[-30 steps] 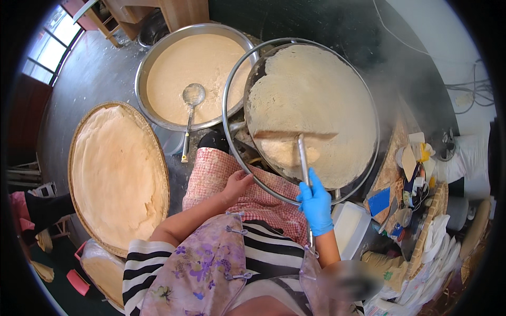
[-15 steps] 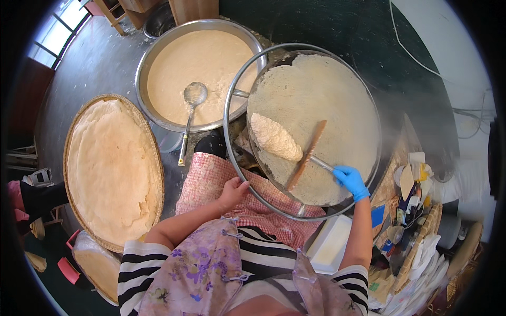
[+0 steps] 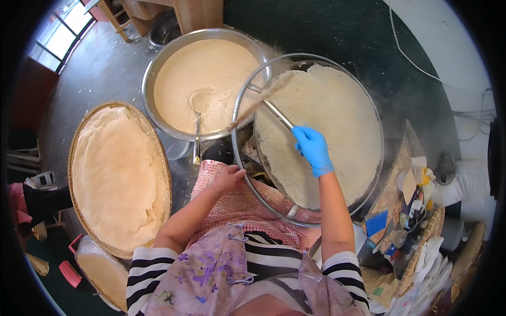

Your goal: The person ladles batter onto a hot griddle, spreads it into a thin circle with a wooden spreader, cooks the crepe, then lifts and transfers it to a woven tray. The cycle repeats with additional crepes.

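My blue-gloved right hand [image 3: 312, 151] is closed round the metal handle of a T-shaped spreader [image 3: 278, 114], whose wooden bar is blurred over the griddle's left side and the metal ring. Below it, a thin pale layer of batter [image 3: 337, 131] covers most of the round griddle [image 3: 304, 65]. My bare left hand [image 3: 227, 178] grips the near left part of the metal ring [image 3: 259, 199] around the griddle. Left of the griddle stands a wide steel basin [image 3: 148, 87] of thick batter [image 3: 205, 63]. A ladle [image 3: 197, 145] rests there, its scoop sunk in the batter.
A large oval wicker tray [image 3: 74, 195] with stacked thin flatbreads [image 3: 124, 174] stands at the left, a plastic-covered one [image 3: 103, 274] below it. Cluttered small items [image 3: 406, 210] and white bags [image 3: 429, 268] lie at the right. A wooden stand [image 3: 197, 16] is behind the basin.
My right hand has swung the spreader up and left across the griddle toward the basin. The batter lump has left the griddle. The ladle's scoop has sunk into batter. My left hand stays on the ring.
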The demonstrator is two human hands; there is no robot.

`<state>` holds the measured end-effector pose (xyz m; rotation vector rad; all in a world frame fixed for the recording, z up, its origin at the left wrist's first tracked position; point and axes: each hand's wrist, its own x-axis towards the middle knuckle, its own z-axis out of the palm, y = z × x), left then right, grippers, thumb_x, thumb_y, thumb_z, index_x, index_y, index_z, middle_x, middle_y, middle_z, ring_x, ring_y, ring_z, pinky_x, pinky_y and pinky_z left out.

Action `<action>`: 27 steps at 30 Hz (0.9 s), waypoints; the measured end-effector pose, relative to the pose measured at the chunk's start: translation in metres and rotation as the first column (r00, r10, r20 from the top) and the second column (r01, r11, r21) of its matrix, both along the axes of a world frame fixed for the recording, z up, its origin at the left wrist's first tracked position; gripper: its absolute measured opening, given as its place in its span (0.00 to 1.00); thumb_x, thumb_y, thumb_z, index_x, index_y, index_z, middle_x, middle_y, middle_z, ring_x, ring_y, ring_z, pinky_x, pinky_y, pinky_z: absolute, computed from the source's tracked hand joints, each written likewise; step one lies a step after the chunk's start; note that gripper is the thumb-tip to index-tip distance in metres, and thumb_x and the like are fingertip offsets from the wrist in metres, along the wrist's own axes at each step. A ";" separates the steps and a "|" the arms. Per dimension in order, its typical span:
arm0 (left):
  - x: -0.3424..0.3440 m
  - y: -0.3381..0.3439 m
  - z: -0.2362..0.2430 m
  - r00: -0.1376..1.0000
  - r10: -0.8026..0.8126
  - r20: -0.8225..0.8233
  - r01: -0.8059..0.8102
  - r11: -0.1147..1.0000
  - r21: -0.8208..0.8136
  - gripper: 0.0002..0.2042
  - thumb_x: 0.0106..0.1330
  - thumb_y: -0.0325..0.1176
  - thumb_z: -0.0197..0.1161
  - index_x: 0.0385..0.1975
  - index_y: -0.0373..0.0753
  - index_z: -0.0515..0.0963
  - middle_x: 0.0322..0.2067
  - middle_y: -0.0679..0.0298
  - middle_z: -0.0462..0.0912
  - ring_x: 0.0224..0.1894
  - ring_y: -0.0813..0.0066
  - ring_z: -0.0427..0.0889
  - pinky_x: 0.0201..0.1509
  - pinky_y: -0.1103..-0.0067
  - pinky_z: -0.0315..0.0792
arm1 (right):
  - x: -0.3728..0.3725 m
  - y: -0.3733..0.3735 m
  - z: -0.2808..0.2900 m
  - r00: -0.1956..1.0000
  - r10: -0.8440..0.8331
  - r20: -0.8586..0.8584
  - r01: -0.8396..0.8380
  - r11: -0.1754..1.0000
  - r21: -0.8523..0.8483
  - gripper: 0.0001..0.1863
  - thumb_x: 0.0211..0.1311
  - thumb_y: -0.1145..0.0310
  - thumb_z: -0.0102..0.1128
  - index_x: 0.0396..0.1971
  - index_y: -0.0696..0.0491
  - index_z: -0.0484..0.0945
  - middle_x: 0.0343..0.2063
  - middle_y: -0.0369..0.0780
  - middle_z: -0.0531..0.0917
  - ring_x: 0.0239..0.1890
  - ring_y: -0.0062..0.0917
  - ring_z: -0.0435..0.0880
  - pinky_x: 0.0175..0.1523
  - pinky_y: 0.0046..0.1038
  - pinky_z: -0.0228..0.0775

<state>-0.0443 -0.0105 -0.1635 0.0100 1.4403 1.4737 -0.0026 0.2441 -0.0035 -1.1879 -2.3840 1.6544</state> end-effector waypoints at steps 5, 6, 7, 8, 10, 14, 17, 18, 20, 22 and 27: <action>0.012 -0.006 0.028 0.903 -0.388 -0.186 0.330 0.902 -0.279 0.12 0.66 0.35 0.52 0.29 0.33 0.76 0.23 0.63 0.79 0.23 0.74 0.80 0.27 0.80 0.74 | 0.120 -0.019 -0.019 0.955 -0.284 -0.086 0.282 0.959 -0.034 0.17 0.61 0.60 0.54 0.44 0.57 0.77 0.19 0.33 0.75 0.17 0.13 0.70 0.23 0.17 0.63; 0.020 -0.008 0.039 0.836 -0.521 -0.173 0.443 0.826 -0.348 0.12 0.66 0.34 0.52 0.28 0.32 0.77 0.22 0.62 0.79 0.23 0.74 0.80 0.27 0.80 0.74 | 0.140 -0.029 -0.024 0.931 -0.358 -0.073 0.353 0.933 -0.077 0.18 0.62 0.60 0.53 0.46 0.57 0.76 0.19 0.33 0.75 0.18 0.13 0.70 0.23 0.17 0.63; 0.031 -0.006 0.049 0.839 -0.528 -0.135 0.480 0.833 -0.276 0.11 0.65 0.34 0.53 0.30 0.32 0.76 0.23 0.62 0.79 0.24 0.75 0.80 0.28 0.81 0.74 | 0.156 -0.040 -0.030 0.919 -0.378 -0.115 0.367 0.924 -0.105 0.19 0.62 0.60 0.53 0.48 0.57 0.74 0.20 0.33 0.75 0.19 0.12 0.69 0.24 0.16 0.63; 0.044 -0.003 0.058 0.837 -0.538 -0.100 0.515 0.836 -0.188 0.10 0.65 0.33 0.53 0.31 0.31 0.76 0.24 0.62 0.79 0.25 0.75 0.80 0.29 0.81 0.74 | 0.168 -0.054 -0.037 0.898 -0.417 -0.138 0.398 0.906 -0.143 0.21 0.62 0.59 0.53 0.50 0.57 0.72 0.20 0.33 0.75 0.20 0.11 0.69 0.24 0.16 0.63; 0.064 0.015 0.071 0.866 -0.474 -0.157 0.476 0.879 -0.026 0.09 0.64 0.31 0.54 0.34 0.30 0.75 0.26 0.63 0.79 0.28 0.77 0.79 0.31 0.82 0.74 | 0.185 -0.081 -0.047 0.864 -0.457 -0.209 0.417 0.884 -0.210 0.24 0.62 0.59 0.53 0.54 0.57 0.68 0.22 0.33 0.75 0.22 0.11 0.69 0.26 0.16 0.64; 0.106 0.060 0.084 0.906 -0.202 -0.371 0.291 0.935 0.202 0.10 0.64 0.29 0.55 0.40 0.30 0.74 0.30 0.66 0.78 0.33 0.83 0.75 0.37 0.85 0.70 | 0.191 -0.126 -0.060 0.851 -0.330 -0.409 0.339 0.939 -0.052 0.27 0.63 0.60 0.52 0.58 0.59 0.61 0.27 0.36 0.77 0.27 0.16 0.74 0.35 0.19 0.68; 0.124 0.076 0.092 0.936 -0.234 -0.263 0.291 0.935 0.204 0.09 0.65 0.30 0.54 0.40 0.32 0.74 0.32 0.66 0.79 0.31 0.82 0.75 0.38 0.85 0.70 | 0.205 -0.131 -0.071 0.817 -0.232 -0.527 0.278 0.960 0.008 0.28 0.63 0.63 0.52 0.59 0.60 0.60 0.34 0.41 0.79 0.33 0.20 0.77 0.41 0.22 0.70; 0.124 0.078 0.096 0.933 -0.221 -0.284 0.287 0.933 0.216 0.09 0.65 0.31 0.54 0.40 0.33 0.74 0.33 0.66 0.79 0.32 0.81 0.75 0.38 0.84 0.70 | 0.216 -0.120 -0.078 0.729 -0.375 -0.573 0.360 0.922 -0.144 0.27 0.62 0.63 0.53 0.58 0.59 0.61 0.34 0.40 0.79 0.32 0.21 0.77 0.40 0.22 0.71; 0.117 0.077 0.106 0.934 -0.199 -0.298 0.266 0.942 0.203 0.10 0.65 0.31 0.53 0.41 0.34 0.73 0.33 0.64 0.79 0.32 0.79 0.77 0.39 0.82 0.72 | 0.253 -0.080 -0.092 0.529 -0.607 -0.593 0.440 0.793 -0.421 0.24 0.62 0.65 0.53 0.56 0.58 0.64 0.33 0.39 0.79 0.32 0.21 0.77 0.40 0.23 0.71; 0.095 0.068 0.119 0.966 -0.177 -0.190 0.222 0.943 0.248 0.11 0.66 0.33 0.52 0.44 0.35 0.71 0.34 0.62 0.80 0.34 0.74 0.79 0.41 0.79 0.73 | 0.316 -0.033 -0.105 0.370 -0.691 -0.621 0.638 0.675 -0.371 0.20 0.62 0.67 0.53 0.53 0.57 0.67 0.32 0.38 0.78 0.31 0.21 0.77 0.38 0.23 0.71; 0.044 0.030 0.151 0.906 -0.214 -0.365 0.311 0.922 0.232 0.16 0.66 0.36 0.53 0.49 0.35 0.69 0.34 0.61 0.79 0.36 0.73 0.80 0.42 0.77 0.73 | 0.466 0.067 -0.122 -0.026 -0.951 -0.307 0.939 0.083 -0.335 0.24 0.56 0.47 0.56 0.41 0.54 0.74 0.32 0.36 0.77 0.27 0.19 0.75 0.30 0.19 0.66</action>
